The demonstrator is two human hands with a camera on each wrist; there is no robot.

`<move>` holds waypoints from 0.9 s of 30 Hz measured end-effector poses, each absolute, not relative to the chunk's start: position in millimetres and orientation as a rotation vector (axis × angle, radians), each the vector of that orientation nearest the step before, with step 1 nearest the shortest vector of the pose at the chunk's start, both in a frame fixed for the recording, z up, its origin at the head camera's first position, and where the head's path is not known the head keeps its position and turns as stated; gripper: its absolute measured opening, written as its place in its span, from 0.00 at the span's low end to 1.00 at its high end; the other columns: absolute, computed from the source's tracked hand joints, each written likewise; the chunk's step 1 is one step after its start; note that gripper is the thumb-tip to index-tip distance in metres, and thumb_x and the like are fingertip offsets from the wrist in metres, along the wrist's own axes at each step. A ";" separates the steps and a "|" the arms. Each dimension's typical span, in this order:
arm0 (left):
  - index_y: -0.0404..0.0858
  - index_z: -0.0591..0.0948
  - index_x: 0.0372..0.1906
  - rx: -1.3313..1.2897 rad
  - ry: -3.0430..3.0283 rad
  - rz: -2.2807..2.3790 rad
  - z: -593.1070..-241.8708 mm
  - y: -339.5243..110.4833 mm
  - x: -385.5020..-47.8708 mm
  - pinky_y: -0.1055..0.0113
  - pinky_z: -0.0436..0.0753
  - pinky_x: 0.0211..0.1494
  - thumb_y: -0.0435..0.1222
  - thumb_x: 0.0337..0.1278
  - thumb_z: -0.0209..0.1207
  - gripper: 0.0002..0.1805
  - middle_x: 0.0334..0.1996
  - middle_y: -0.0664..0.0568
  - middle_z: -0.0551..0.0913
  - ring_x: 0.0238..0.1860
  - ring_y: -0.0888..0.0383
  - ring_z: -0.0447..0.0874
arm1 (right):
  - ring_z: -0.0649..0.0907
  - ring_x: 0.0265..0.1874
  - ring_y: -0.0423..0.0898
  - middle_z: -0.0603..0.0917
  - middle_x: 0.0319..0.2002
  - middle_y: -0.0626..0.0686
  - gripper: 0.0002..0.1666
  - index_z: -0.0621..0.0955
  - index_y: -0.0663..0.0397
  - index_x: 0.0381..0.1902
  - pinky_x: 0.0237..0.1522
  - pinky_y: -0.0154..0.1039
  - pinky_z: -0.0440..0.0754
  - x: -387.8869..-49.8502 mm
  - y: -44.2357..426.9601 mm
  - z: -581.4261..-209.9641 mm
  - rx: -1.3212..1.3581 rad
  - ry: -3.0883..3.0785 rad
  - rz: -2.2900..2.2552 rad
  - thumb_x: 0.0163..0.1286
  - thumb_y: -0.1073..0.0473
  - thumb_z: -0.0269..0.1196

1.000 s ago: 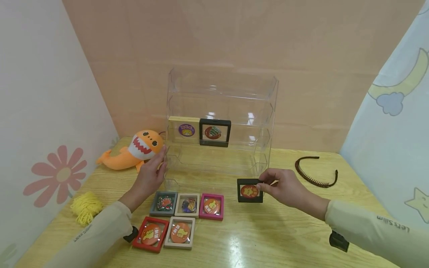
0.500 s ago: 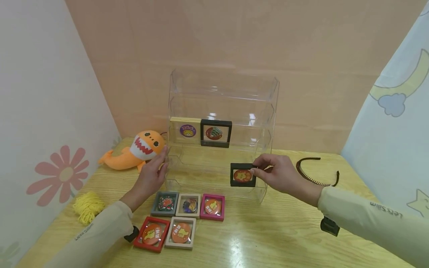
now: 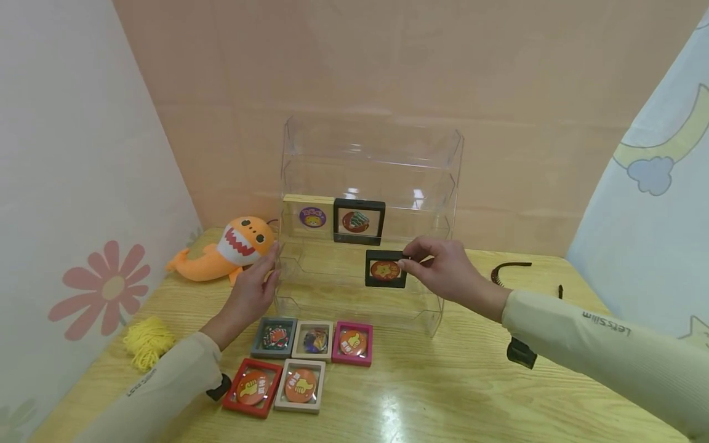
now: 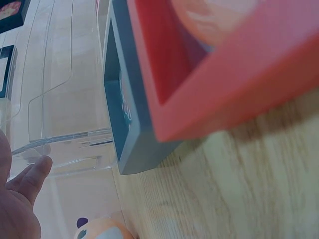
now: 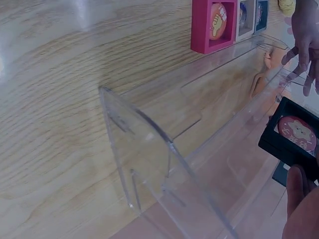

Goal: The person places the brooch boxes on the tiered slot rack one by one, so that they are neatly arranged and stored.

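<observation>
A clear tiered display rack (image 3: 360, 303) stands in the middle of the table. My left hand (image 3: 253, 288) rests against its left side; in the right wrist view that hand's (image 5: 304, 45) fingers look fairly straight. My right hand (image 3: 440, 266) pinches the right edge of a small black display frame (image 3: 378, 284) with a red star badge in it. This frame is upright in front of the rack's lower tiers, below the standing frames. On a middle tier, a pale yellow frame (image 3: 295, 226) and another black frame (image 3: 359, 241) stand side by side.
Several framed badges lie before the rack: grey (image 3: 255, 347), beige (image 3: 312, 357), pink (image 3: 352, 362), red (image 3: 247, 408) and a second beige one (image 3: 297, 407). An orange shark plush (image 3: 202, 266) and yellow yarn (image 3: 148, 343) are left, a dark headband (image 3: 501, 271) right.
My right hand has carried the black frame up and to the left, from beside the rack's lower right corner to before its lower tiers. The left hand has stayed at the rack's side.
</observation>
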State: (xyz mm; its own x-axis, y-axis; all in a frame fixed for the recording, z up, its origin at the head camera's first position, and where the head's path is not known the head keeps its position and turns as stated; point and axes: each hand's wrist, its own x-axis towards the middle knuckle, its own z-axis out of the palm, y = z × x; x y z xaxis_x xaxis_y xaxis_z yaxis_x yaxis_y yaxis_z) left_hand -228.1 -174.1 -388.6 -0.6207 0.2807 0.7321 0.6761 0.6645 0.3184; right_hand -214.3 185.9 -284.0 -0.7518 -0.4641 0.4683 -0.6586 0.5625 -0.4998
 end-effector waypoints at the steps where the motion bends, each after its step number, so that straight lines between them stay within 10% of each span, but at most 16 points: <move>1: 0.27 0.63 0.68 -0.736 -2.219 -0.781 -388.4 -174.2 -228.1 0.49 0.75 0.54 0.22 0.57 0.58 0.33 0.63 0.37 0.68 0.57 0.42 0.73 | 0.83 0.29 0.40 0.83 0.29 0.45 0.04 0.82 0.54 0.32 0.31 0.32 0.83 -216.2 183.1 -283.9 0.926 -2.513 0.990 0.61 0.63 0.68; 27: 0.24 0.65 0.65 -0.749 -2.202 -0.812 -385.5 -168.0 -225.7 0.50 0.73 0.56 0.21 0.56 0.58 0.30 0.63 0.36 0.68 0.59 0.42 0.71 | 0.83 0.28 0.40 0.83 0.29 0.48 0.04 0.81 0.56 0.30 0.30 0.33 0.82 -247.6 116.3 -287.2 0.952 -2.533 0.969 0.61 0.62 0.67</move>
